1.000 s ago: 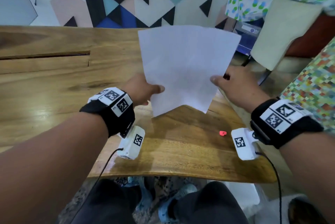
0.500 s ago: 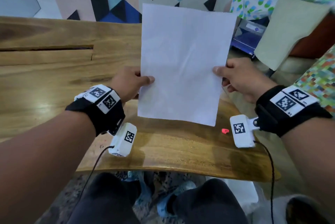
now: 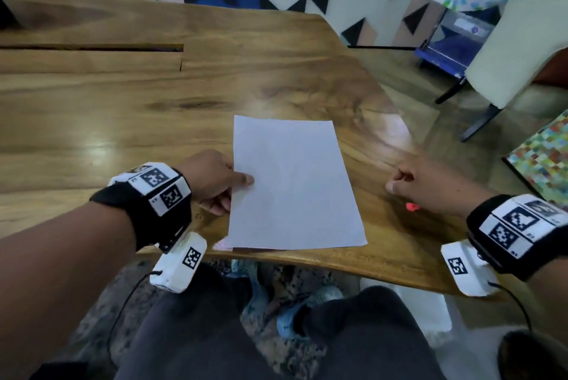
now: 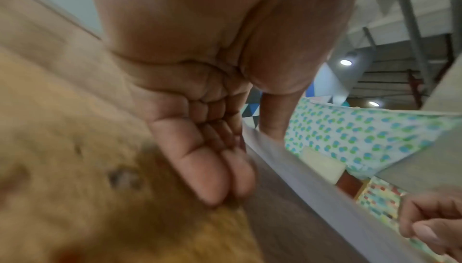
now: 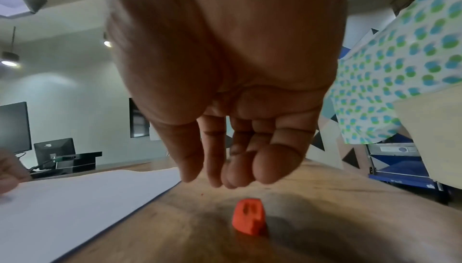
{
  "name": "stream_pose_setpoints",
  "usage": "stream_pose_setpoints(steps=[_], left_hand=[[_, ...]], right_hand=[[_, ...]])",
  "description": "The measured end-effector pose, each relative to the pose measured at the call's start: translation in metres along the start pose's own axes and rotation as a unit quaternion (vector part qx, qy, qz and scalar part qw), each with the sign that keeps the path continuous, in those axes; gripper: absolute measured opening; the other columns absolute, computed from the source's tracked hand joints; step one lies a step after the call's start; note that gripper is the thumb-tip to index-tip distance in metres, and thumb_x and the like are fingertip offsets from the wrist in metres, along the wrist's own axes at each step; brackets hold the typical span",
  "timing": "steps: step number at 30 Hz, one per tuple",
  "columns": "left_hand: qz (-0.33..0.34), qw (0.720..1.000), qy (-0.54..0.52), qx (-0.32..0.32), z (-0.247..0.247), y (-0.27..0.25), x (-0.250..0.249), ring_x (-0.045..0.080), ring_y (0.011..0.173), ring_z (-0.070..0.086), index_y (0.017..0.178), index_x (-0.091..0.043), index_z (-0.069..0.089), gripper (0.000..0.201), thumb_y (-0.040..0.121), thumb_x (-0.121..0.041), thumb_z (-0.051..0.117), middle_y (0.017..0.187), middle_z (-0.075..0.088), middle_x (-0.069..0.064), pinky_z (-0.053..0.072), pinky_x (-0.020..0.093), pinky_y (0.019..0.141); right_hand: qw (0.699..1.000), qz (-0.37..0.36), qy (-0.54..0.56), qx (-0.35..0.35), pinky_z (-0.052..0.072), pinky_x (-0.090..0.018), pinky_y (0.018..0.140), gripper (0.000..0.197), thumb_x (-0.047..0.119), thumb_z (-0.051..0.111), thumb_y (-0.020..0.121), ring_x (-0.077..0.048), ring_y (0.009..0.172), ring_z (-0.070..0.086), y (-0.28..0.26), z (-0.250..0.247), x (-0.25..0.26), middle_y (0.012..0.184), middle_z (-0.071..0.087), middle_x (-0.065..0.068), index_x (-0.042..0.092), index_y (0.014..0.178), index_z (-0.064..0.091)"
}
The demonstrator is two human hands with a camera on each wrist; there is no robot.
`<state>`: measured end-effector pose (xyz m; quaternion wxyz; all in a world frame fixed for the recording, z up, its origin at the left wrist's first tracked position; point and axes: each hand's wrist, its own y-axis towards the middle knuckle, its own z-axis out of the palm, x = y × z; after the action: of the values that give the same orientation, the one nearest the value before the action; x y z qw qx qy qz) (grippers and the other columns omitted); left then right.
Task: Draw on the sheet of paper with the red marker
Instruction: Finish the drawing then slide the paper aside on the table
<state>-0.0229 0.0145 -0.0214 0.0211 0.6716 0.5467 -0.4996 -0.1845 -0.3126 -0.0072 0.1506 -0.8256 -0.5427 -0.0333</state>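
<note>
Left hand [image 3: 212, 183] pinches the paper's [image 3: 292, 186] left edge; right hand [image 3: 427, 186] hangs loosely curled, holding nothing.
Smooth white rectangular paper lies flat on the glossy wooden table [image 3: 153, 121] near its front edge. Small red plastic piece [image 5: 248, 219] sits beneath the right hand; marker unseen.

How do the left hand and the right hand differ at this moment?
The left hand holds the left edge of the paper, thumb on top; the right hand holds nothing. The left hand touches the sheet; the right hand is apart from it, to its right, above a small red object on the table. Both wear black wristbands with cameras.
</note>
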Motion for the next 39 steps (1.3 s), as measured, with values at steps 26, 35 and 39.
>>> stream_pose_setpoints(steps=[26, 35, 39], left_hand=[[0.142, 0.817, 0.559, 0.032, -0.004, 0.067, -0.036, 0.025, 0.154, 0.007, 0.158, -0.04, -0.006, 0.136, 0.054, -0.093, 0.063, 0.169, -0.004, -0.002, 0.03, 0.057, 0.115], [0.122, 0.793, 0.595, 0.037, 0.005, 0.067, -0.053, 0.038, 0.147, 0.016, 0.157, -0.044, -0.011, 0.137, 0.055, -0.084, 0.072, 0.168, -0.005, -0.002, 0.04, 0.053, 0.1], [0.11, 0.779, 0.615, 0.046, 0.01, 0.068, -0.061, 0.041, 0.143, 0.021, 0.156, -0.047, -0.013, 0.138, 0.055, -0.083, 0.074, 0.167, 0.0, 0.001, 0.04, 0.049, 0.087]], right_hand=[[0.983, -0.179, -0.032, 0.021, 0.052, -0.034, 0.077, 0.011, 0.02, 0.057, 0.085, -0.016, 0.088, 0.057, 0.098, 0.024, 0.133, 0.081, 0.055, 0.015, 0.031, 0.085, 0.059], [0.983, -0.181, -0.005, 0.018, 0.054, -0.036, 0.074, 0.001, 0.027, 0.061, 0.089, -0.018, 0.084, 0.059, 0.095, 0.035, 0.121, 0.084, 0.061, 0.01, 0.026, 0.088, 0.061], [0.983, -0.183, -0.027, 0.005, 0.048, -0.03, 0.075, 0.007, 0.02, 0.059, 0.09, -0.018, 0.089, 0.056, 0.118, 0.028, 0.129, 0.084, 0.059, 0.01, 0.023, 0.089, 0.064]])
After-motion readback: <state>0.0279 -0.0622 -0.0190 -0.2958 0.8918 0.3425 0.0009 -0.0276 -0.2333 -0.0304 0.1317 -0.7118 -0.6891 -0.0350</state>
